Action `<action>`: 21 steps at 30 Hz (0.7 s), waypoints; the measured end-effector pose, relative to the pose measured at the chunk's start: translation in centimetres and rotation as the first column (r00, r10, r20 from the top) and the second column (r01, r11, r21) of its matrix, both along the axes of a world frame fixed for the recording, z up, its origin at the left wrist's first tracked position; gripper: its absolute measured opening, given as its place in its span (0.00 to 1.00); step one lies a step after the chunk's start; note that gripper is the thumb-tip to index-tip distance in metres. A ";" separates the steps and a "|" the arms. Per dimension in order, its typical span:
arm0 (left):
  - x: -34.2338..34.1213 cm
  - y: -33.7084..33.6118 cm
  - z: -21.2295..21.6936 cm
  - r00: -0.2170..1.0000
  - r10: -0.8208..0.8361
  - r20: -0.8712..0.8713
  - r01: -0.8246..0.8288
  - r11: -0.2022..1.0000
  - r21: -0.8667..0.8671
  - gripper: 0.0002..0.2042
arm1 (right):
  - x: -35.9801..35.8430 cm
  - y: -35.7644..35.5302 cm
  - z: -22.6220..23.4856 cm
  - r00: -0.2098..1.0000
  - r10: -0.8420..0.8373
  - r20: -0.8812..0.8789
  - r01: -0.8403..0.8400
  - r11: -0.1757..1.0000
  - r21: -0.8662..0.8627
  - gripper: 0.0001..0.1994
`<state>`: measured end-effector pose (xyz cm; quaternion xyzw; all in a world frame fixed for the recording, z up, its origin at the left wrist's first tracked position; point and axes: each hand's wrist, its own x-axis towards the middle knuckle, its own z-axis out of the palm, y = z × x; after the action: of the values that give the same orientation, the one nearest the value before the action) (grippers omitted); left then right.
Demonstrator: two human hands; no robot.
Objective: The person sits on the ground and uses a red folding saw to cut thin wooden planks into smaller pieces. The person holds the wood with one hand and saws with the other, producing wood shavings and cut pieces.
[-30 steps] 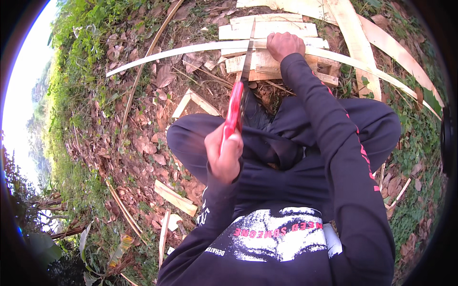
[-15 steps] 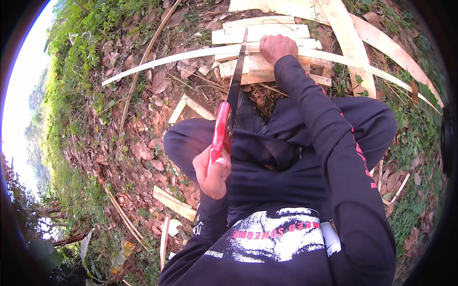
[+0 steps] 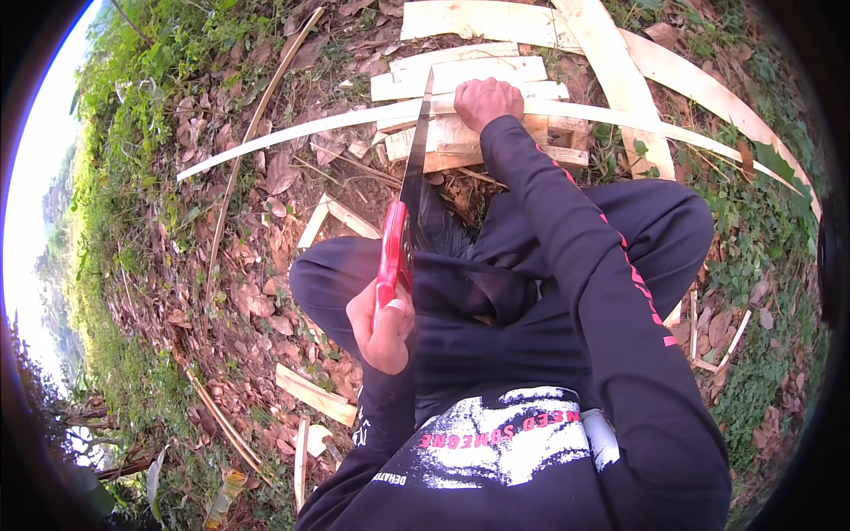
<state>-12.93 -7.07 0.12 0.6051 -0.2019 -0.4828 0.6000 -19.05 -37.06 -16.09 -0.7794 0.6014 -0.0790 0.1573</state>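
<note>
My left hand (image 3: 382, 331) is wrapped round the red handle of a handsaw (image 3: 394, 243). The dark blade points away from me, its far part lying across a long, thin wooden strip (image 3: 310, 126). Just right of the blade, my right hand (image 3: 489, 103) is closed on that strip and bears down on it. Under the strip lies a low stack of pale wooden pieces (image 3: 452, 140). Whether the saw teeth have bitten into the wood is too small to tell.
Wide pale boards (image 3: 620, 80) lie crossed at the far right. My crossed legs (image 3: 637, 221) are close below the stack. Wood offcuts (image 3: 316, 396) and a long thin stick (image 3: 237, 168) lie among dry leaves on the left. Green plants (image 3: 133, 133) grow beyond.
The whole scene has shifted slightly left and down in the view. The saw still lies across the strip, and both hands keep their grips.
</note>
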 end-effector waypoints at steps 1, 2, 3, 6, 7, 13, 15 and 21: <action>0.2 0.2 0.3 1.000 -0.005 -0.001 0.005 1.000 -0.011 0.08 | 0.0 0.0 0.1 1.000 0.011 0.006 -0.011 1.000 -0.004 0.21; 0.3 0.2 0.3 1.000 -0.010 -0.003 0.010 1.000 -0.023 0.07 | -0.1 0.1 0.1 1.000 0.021 0.011 -0.021 1.000 -0.008 0.21; 0.4 -0.2 -0.3 1.000 -0.023 -0.016 0.022 0.999 -0.026 0.07 | -0.1 0.4 -0.1 1.000 0.024 0.002 -0.024 1.000 -0.015 0.21; 0.5 -4.5 -3.9 0.999 -0.033 0.035 0.033 0.999 -0.018 0.07 | 0.3 0.6 0.1 1.000 0.000 0.019 -0.001 1.000 0.010 0.21; 0.4 -6.4 -5.0 0.993 -0.034 0.111 0.035 0.999 -0.006 0.07 | 0.4 0.4 0.2 1.000 0.000 0.024 0.000 1.000 -0.010 0.21; 1.2 -3.9 -2.8 0.997 0.026 -0.070 -0.028 0.999 -0.037 0.06 | 0.6 0.3 0.1 1.000 -0.019 0.003 0.019 1.000 -0.023 0.21; 0.2 -1.2 -1.4 0.999 0.013 -0.044 -0.013 1.000 -0.003 0.06 | 0.2 -0.5 0.1 1.000 -0.025 0.005 0.025 0.998 -0.057 0.21; -0.3 0.3 -0.5 0.998 -0.003 0.061 0.002 1.000 0.017 0.07 | -0.5 0.6 -0.9 0.999 0.035 0.008 -0.035 0.999 -0.035 0.23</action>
<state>-13.21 -6.78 -0.34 0.6245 -0.2170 -0.4664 0.5877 -19.59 -36.43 -16.95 -0.7921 0.5854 -0.0901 0.1476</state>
